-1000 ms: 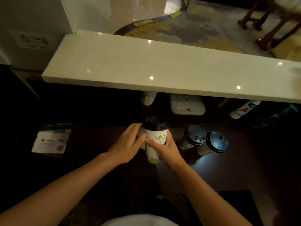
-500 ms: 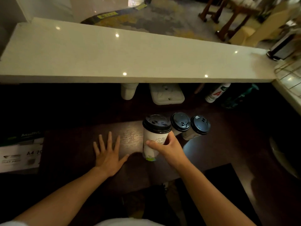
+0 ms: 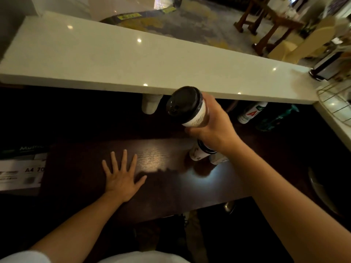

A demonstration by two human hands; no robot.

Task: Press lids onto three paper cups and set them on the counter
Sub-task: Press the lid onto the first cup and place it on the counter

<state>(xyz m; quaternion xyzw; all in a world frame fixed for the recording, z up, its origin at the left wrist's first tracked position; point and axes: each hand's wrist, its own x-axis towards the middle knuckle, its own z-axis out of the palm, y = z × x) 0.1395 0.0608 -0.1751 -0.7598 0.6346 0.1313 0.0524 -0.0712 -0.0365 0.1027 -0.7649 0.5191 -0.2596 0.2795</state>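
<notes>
- Head view: the right hand (image 3: 214,126) has its fingers wrapped tight around the side of a paper cup (image 3: 195,115), which is off the table and just below the front edge of the pale counter (image 3: 114,59). Gripping the wall rather than the top leaves the black lid (image 3: 185,101) free and, it seems, seated.
- The cup leans away from the person, probably so that it clears the counter's edge on the way up.
- The left hand (image 3: 121,177) lies flat on the dark table (image 3: 171,186), fingers spread wide and holding nothing, likely as a brace for the reach.
- Two other cups (image 3: 197,153) stand close together on the table under the right wrist, partly hidden; one shows a dark lid, the other's top cannot be seen.
</notes>
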